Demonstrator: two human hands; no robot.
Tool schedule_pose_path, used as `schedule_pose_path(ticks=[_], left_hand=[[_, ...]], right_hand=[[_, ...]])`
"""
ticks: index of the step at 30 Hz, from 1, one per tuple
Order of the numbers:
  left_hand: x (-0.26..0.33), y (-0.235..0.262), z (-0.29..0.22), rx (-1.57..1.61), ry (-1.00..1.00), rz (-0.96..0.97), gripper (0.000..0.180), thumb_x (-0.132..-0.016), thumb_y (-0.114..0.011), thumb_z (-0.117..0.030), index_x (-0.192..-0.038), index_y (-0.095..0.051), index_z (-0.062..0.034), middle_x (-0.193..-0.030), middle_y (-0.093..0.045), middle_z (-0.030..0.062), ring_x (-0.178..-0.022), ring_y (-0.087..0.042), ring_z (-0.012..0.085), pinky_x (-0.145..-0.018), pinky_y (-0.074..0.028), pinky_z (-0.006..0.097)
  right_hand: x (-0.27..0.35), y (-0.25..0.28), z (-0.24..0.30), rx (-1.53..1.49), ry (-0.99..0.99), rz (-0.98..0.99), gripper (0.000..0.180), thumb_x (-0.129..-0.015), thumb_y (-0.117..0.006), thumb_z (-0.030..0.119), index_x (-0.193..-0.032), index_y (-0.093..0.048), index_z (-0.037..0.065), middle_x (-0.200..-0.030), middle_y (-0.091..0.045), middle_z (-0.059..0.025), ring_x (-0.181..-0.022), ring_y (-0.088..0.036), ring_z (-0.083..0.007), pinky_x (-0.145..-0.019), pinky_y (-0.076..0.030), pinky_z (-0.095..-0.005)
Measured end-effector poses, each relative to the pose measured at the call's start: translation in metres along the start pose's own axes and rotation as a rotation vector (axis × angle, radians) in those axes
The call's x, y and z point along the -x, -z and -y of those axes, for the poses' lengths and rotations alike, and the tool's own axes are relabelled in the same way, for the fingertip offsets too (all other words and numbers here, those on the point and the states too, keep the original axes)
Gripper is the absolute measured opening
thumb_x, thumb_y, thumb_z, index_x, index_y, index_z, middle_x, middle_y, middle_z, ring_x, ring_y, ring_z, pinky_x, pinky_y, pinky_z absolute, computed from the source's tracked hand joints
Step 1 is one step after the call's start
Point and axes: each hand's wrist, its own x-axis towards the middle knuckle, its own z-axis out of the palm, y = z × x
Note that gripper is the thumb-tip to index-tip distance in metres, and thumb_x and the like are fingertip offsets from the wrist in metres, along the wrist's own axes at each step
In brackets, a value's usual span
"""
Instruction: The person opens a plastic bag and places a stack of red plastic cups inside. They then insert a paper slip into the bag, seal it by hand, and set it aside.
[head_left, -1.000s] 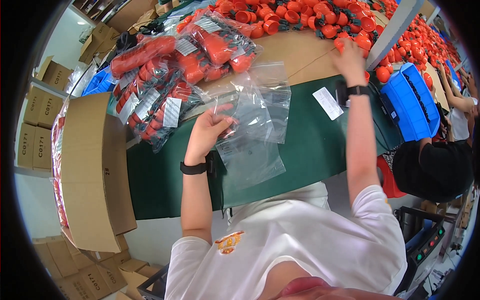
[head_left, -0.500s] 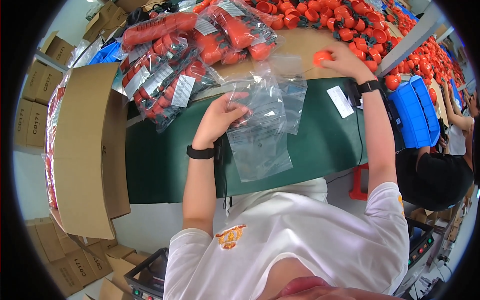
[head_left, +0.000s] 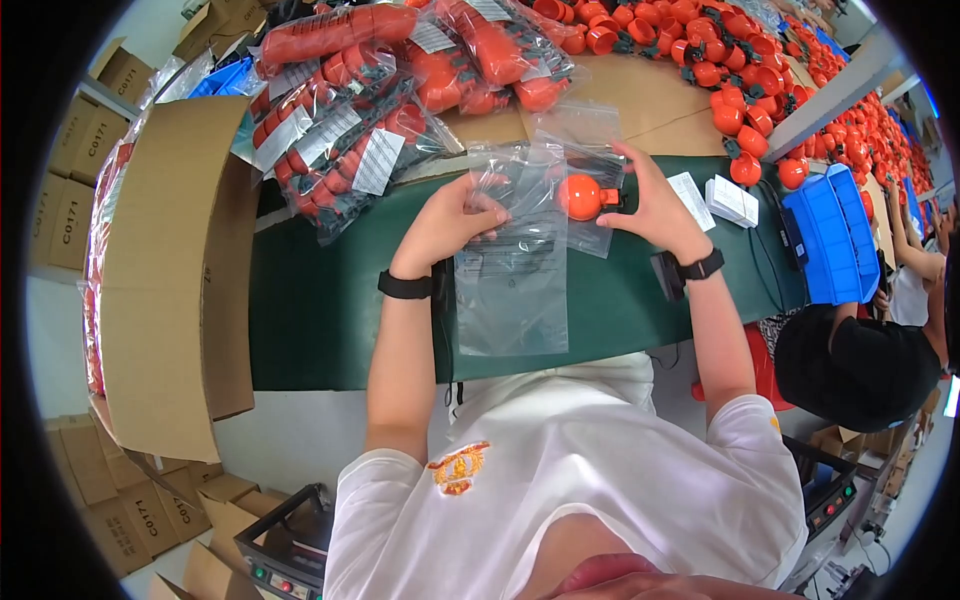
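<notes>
My left hand [head_left: 450, 222] pinches the edge of a clear plastic bag [head_left: 512, 305] lying over the green tabletop. Right of it, another clear bag [head_left: 590, 240] lies partly underneath. An orange, round cup-shaped piece with a dark fitting [head_left: 579, 197] is at the right side of the pinched bag; whether it is inside or on top, I cannot tell. My right hand [head_left: 665, 210] is beside that piece, thumb and forefinger spread apart around its fitting, with no firm grip visible.
Filled bags of orange pieces [head_left: 350, 130] are heaped at the back left, beside an open carton [head_left: 165, 280]. Loose orange pieces [head_left: 740, 100] pile up at the back right. White slips [head_left: 732, 201] and a blue bin [head_left: 832, 235] are to the right, near a person in a black cap [head_left: 850, 360].
My right hand has come from the pile at the back right to the bags, bringing an orange piece. Its fingers have spread. My left hand stays on the bag.
</notes>
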Motion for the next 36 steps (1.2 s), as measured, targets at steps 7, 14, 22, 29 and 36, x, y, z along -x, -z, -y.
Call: schedule_pose_path(ticks=[7, 14, 22, 29, 36], left_hand=[[0.000, -0.005, -0.002, -0.008, -0.048, 0.001, 0.049, -0.087, -0.072, -0.006, -0.133, -0.055, -0.0047, -0.089, -0.068, 0.0015, -0.071, -0.062, 0.0075, -0.061, -0.047, 0.022], [0.007, -0.018, -0.011, -0.354, -0.275, -0.099, 0.051, -0.084, -0.073, -0.001, -0.132, -0.056, -0.0042, -0.089, -0.069, 0.0035, -0.072, -0.062, 0.0067, -0.065, -0.049, 0.022], [0.015, -0.027, -0.024, -0.376, -0.337, -0.143, 0.051, -0.082, -0.076, -0.007, -0.129, -0.057, -0.0020, -0.097, -0.071, 0.0091, -0.077, -0.065, 0.0095, -0.071, -0.051, 0.026], [0.014, -0.031, -0.018, -0.068, -0.369, -0.078, 0.060, -0.080, -0.082, -0.017, -0.131, -0.056, 0.0018, -0.108, -0.070, 0.0098, -0.096, -0.066, 0.0147, -0.087, -0.052, 0.030], [0.015, -0.034, -0.021, 0.233, -0.293, -0.101, 0.065, -0.078, -0.085, -0.017, -0.132, -0.055, 0.0041, -0.116, -0.067, 0.0061, -0.104, -0.062, 0.0123, -0.092, -0.051, 0.029]], right_hand=[[0.024, -0.016, -0.013, -0.062, -0.226, 0.000, 0.052, -0.077, -0.079, 0.010, -0.122, -0.055, 0.005, -0.103, -0.064, -0.0106, -0.090, -0.063, -0.0246, -0.081, -0.051, -0.0360], [-0.010, 0.069, 0.045, 0.053, -0.054, -0.327, 0.025, -0.081, -0.077, 0.013, -0.102, -0.070, 0.002, -0.093, -0.068, -0.0077, -0.077, -0.062, -0.0155, -0.072, -0.049, -0.0283], [-0.055, 0.058, 0.074, 0.383, 0.218, -0.176, 0.031, -0.081, -0.078, 0.034, -0.088, -0.072, 0.004, -0.138, -0.057, -0.0088, -0.135, -0.041, -0.0358, -0.108, -0.035, -0.0436], [-0.080, 0.031, 0.055, 0.161, -0.094, 0.077, 0.053, -0.085, -0.071, 0.047, -0.063, -0.061, 0.000, -0.126, -0.068, -0.0070, -0.118, -0.055, -0.0297, -0.098, -0.041, -0.0430], [-0.101, 0.038, 0.071, 0.002, -0.444, 0.504, 0.056, -0.095, -0.064, 0.043, -0.062, -0.063, -0.003, -0.094, -0.073, -0.0066, -0.074, -0.060, -0.0116, -0.069, -0.044, -0.0270]])
